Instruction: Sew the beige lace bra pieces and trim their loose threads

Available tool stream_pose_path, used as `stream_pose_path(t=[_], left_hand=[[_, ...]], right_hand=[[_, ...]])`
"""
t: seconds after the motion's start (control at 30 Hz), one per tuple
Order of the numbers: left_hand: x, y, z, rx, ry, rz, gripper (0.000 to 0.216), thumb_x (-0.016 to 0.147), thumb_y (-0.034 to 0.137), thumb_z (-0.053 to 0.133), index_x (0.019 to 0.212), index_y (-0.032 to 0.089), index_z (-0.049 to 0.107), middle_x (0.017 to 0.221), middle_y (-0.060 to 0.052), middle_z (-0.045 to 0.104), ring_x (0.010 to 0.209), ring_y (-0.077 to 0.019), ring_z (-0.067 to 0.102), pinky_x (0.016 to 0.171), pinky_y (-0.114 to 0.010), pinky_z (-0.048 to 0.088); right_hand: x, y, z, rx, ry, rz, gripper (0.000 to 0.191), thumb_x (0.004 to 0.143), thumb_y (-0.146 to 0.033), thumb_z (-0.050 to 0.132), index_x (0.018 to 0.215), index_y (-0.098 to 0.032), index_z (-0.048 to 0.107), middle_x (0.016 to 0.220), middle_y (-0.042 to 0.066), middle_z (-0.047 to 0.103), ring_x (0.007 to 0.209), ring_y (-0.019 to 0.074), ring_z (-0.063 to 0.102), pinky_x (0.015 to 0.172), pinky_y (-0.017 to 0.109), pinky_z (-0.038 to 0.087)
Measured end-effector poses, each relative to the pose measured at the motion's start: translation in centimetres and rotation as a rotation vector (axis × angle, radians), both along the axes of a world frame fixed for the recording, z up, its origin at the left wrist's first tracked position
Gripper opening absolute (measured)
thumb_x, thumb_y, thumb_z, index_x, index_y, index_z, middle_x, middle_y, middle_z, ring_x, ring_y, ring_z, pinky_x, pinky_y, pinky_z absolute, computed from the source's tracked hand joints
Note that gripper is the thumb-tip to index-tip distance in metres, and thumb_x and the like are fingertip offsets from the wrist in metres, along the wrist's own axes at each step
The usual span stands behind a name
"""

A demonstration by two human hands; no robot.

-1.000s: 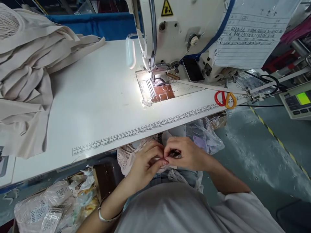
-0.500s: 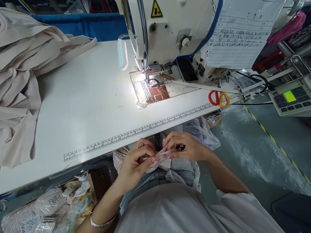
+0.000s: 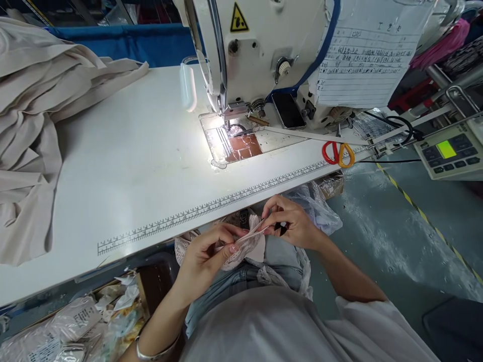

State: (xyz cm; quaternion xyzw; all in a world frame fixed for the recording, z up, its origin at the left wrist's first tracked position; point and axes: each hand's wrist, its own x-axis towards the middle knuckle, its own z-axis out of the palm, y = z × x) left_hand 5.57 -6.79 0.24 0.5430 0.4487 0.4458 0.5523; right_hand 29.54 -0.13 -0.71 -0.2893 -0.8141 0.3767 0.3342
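Over my lap, just off the table's front edge, I hold a pale pink lace garment piece (image 3: 255, 243). My left hand (image 3: 207, 256) pinches its edge between thumb and fingers. On the other side, my right hand (image 3: 293, 223) grips the same edge with its fingertips, so the edge runs in a line between both hands. A small black pointed thing (image 3: 281, 229) shows against the right palm; its kind is unclear. More of the lace hangs below my left fingers and lies on my lap.
Behind the hands stands a sewing machine (image 3: 260, 55) with its lamp lit. Scissors (image 3: 338, 153) and a phone (image 3: 289, 109) lie by it. Beige fabric (image 3: 33, 110) is piled at left. Below the table are a box of plastic packets (image 3: 75, 322) and a clear bag (image 3: 313, 206).
My right hand has shifted slightly up, and the edge between the hands is now drawn straighter. My left fingers have slid along the lace, flatter than before. The view has tilted slightly.
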Motion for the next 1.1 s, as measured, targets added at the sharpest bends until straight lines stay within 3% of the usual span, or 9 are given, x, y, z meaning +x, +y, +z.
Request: stream_pose_path(t=[0.13,0.33,0.47,0.6,0.7,1.1], left_hand=[[-0.05,-0.06,-0.07,-0.005,0.008,0.009,0.023,0.089,0.033,0.069,0.071,0.019,0.065,0.094,-0.013,0.074,0.087,-0.0226,0.069,0.071,-0.03,0.055],[-0.03,-0.07,-0.07,-0.023,0.014,0.012,0.027,0.088,0.04,0.069,0.071,0.019,0.066,0.093,-0.014,0.074,0.085,-0.0248,0.069,0.062,-0.029,0.055],[-0.03,-0.17,-0.2,-0.031,-0.006,0.009,0.025,0.088,0.038,0.07,0.071,0.019,0.066,0.096,-0.015,0.074,0.09,-0.0259,0.07,0.067,-0.031,0.056],[-0.09,-0.23,-0.29,-0.031,-0.017,0.003,0.024,0.089,0.036,0.069,0.071,0.019,0.067,0.099,-0.015,0.074,0.091,-0.0255,0.07,0.07,-0.032,0.056],[-0.17,-0.26,-0.36,-0.021,-0.023,0.003,0.023,0.089,0.034,0.07,0.072,0.019,0.067,0.098,-0.014,0.075,0.089,-0.0247,0.07,0.07,-0.031,0.056],[-0.24,-0.26,-0.53,-0.021,-0.055,-0.02,0.017,0.09,0.024,0.068,0.074,0.02,0.066,0.1,-0.009,0.075,0.089,-0.0185,0.069,0.071,-0.023,0.054]], right_hand=[[-0.31,-0.25,-0.36,0.122,0.005,-0.055,0.008,0.091,-0.023,0.068,0.09,-0.026,0.075,0.106,0.008,0.069,0.075,0.0161,0.059,0.068,0.035,0.05],[-0.46,-0.08,-0.14,0.107,0.086,-0.052,0.005,0.091,-0.026,0.069,0.089,-0.026,0.073,0.098,0.005,0.076,0.081,0.0186,0.068,0.08,0.04,0.051],[-0.47,-0.07,0.08,-0.03,0.125,-0.06,0.012,0.09,-0.031,0.07,0.082,-0.024,0.067,0.09,0.006,0.075,0.083,0.0197,0.069,0.079,0.04,0.053],[-0.6,-0.08,0.05,-0.254,0.157,-0.049,0.021,0.089,-0.036,0.071,0.076,-0.022,0.063,0.09,0.008,0.072,0.081,0.0191,0.067,0.063,0.033,0.054],[-0.71,0.05,-0.06,-0.369,0.173,-0.02,0.022,0.087,-0.035,0.072,0.074,-0.021,0.062,0.092,0.008,0.072,0.08,0.0181,0.066,0.061,0.031,0.053],[-0.83,0.33,-0.36,-0.525,0.236,0.009,0.031,0.086,-0.042,0.072,0.072,-0.019,0.056,0.089,0.006,0.066,0.064,0.0116,0.055,0.057,0.027,0.049]])
